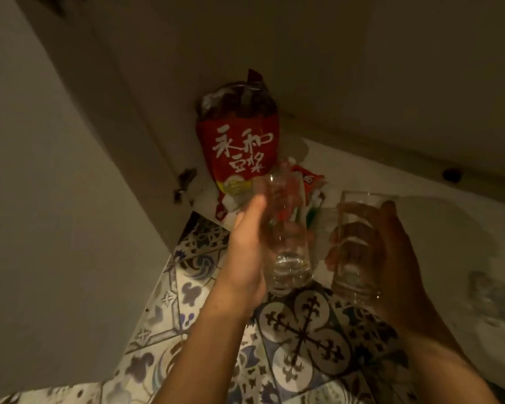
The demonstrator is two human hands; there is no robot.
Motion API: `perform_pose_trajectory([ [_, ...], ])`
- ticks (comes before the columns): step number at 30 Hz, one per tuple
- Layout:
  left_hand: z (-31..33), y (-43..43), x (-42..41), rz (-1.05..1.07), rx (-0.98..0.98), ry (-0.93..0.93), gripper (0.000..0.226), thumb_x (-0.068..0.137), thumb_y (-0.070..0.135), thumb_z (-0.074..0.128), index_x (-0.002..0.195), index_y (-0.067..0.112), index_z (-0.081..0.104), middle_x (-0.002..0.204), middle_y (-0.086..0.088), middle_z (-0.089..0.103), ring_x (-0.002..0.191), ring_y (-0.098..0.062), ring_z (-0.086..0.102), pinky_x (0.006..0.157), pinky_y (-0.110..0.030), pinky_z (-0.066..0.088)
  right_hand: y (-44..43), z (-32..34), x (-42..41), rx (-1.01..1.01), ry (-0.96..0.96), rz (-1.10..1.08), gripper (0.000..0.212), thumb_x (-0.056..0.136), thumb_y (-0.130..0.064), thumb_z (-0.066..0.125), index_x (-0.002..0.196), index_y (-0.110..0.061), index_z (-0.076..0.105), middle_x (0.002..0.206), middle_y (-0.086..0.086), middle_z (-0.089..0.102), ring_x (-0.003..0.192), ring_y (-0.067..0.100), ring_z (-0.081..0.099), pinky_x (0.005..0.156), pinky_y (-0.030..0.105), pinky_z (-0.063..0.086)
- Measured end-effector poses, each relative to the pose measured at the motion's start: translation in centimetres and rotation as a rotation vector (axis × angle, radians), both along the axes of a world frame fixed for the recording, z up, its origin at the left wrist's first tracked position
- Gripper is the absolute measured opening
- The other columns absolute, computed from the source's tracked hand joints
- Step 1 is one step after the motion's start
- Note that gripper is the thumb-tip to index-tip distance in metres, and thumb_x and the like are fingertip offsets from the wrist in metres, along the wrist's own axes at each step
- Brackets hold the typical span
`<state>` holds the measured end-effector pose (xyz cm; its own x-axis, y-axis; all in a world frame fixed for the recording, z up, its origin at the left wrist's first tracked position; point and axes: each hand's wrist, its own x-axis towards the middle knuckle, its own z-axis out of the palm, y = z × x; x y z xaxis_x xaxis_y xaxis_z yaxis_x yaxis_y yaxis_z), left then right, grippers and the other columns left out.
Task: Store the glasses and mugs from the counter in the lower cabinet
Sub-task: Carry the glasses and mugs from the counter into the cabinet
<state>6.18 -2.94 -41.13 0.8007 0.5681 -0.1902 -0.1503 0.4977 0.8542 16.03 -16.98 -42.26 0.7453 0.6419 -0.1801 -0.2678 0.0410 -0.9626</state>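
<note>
The light was dim, and below you ran a patterned tile floor (301,339) in blue, black and white, meeting the pale shelf of the open lower cabinet (420,217). The cabinet door (56,199) stood swung out on your left. At the back left corner of the shelf a red bag with white lettering (239,147) stood upright, with a smaller packet (306,177) lying just in front of it.

Your left hand (245,252) was wrapped around a clear tall glass (286,234), thumb up along its side, holding it above the front edge of the shelf. Your right hand (391,252) was closed around a second clear glass (356,246), fingers showing through its wall. The two glasses were near each other, not touching, both roughly upright and in the air.
</note>
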Motion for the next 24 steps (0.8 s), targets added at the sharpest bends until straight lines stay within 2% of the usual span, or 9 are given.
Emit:
perform_pose_trajectory([
  [2,-1.0,-0.5,1.4,-0.051,0.035,-0.027,0.062,0.097,0.056,0.044,0.133,0.009,0.06,0.131,-0.018,0.064,0.106,-0.047,0.063,0.095,-0.057,0.049,-0.4,-1.2,1.1,0.032,0.002,-0.024,0.073,0.05,-0.094,0.063,0.084,-0.032,0.079,0.078,0.011,0.074,0.061,0.027,0.07,0.057,0.034,0.053],
  [4,-1.5,-1.0,3.1,-0.066,0.058,-0.032,0.066,0.096,0.058,0.044,0.134,0.007,0.058,0.12,-0.015,0.066,0.089,-0.034,0.065,0.084,-0.046,0.053,-1.1,-1.8,2.5,0.077,0.006,-0.071,0.077,0.044,-0.092,0.069,0.088,-0.03,0.079,0.078,0.014,0.073,0.058,0.028,0.069,0.052,0.032,0.053],
  [6,-1.5,-1.8,5.0,-0.084,0.048,-0.042,0.066,0.093,0.06,0.051,0.131,0.007,0.059,0.107,-0.01,0.068,0.08,-0.024,0.067,0.075,-0.039,0.056,-1.9,-1.9,3.7,0.068,-0.05,-0.116,0.075,0.052,-0.088,0.069,0.097,-0.029,0.076,0.078,0.014,0.073,0.056,0.028,0.069,0.05,0.032,0.054],
  [8,-0.9,-2.8,6.9,-0.094,0.107,-0.018,0.062,0.086,0.063,0.053,0.123,0.014,0.063,0.103,-0.005,0.073,0.078,-0.024,0.072,0.067,-0.038,0.059,-3.1,-1.8,4.9,0.045,-0.113,-0.155,0.066,0.067,-0.079,0.065,0.106,-0.026,0.071,0.078,0.014,0.073,0.055,0.028,0.07,0.052,0.033,0.056],
  [12,-0.3,-5.1,9.7,-0.138,0.285,0.036,0.071,0.076,0.072,0.054,0.131,0.027,0.061,0.123,-0.005,0.071,0.094,-0.031,0.073,0.066,-0.045,0.06,-6.0,-2.5,7.2,-0.075,-0.194,-0.245,0.045,0.08,-0.062,0.055,0.102,-0.025,0.069,0.082,0.01,0.075,0.063,0.029,0.073,0.061,0.039,0.059],
  [16,0.1,-8.0,12.0,-0.142,0.272,0.069,0.059,0.077,0.066,0.063,0.125,0.031,0.065,0.12,0.003,0.072,0.102,-0.026,0.074,0.087,-0.066,0.054,-9.6,-2.5,9.5,-0.194,-0.295,-0.354,0.064,0.068,-0.076,0.06,0.111,-0.029,0.068,0.084,-0.003,0.077,0.079,0.023,0.077,0.086,0.055,0.06],
  [19,0.1,-9.7,13.6,-0.11,0.351,0.047,0.04,0.086,0.045,0.071,0.12,0.024,0.065,0.12,-0.002,0.072,0.104,-0.029,0.073,0.094,-0.061,0.053,-12.1,-2.1,10.8,-0.204,-0.326,-0.41,0.067,0.067,-0.072,0.064,0.117,-0.027,0.068,0.094,-0.004,0.077,0.09,0.011,0.075,0.095,0.048,0.058],
  [21,-0.6,-10.6,14.7,-0.093,0.466,0.055,0.045,0.08,0.037,0.079,0.119,0.02,0.065,0.112,0.001,0.074,0.105,-0.028,0.072,0.092,-0.049,0.056,-13.8,-1.9,11.6,-0.228,-0.359,-0.467,0.07,0.062,-0.07,0.072,0.114,-0.024,0.069,0.101,-0.006,0.075,0.096,0.009,0.072,0.097,0.044,0.056],
  [24,-1.6,-11.5,15.8,-0.097,0.636,0.082,0.048,0.078,0.027,0.084,0.12,0.019,0.063,0.113,0.004,0.072,0.106,-0.017,0.069,0.09,-0.041,0.058,-15.9,-2.0,13.0,-0.353,-0.476,-0.522,0.053,0.058,-0.056,0.089,0.091,-0.018,0.073,0.077,-0.018,0.061,0.082,0.001,0.062,0.086,0.022,0.053],
])
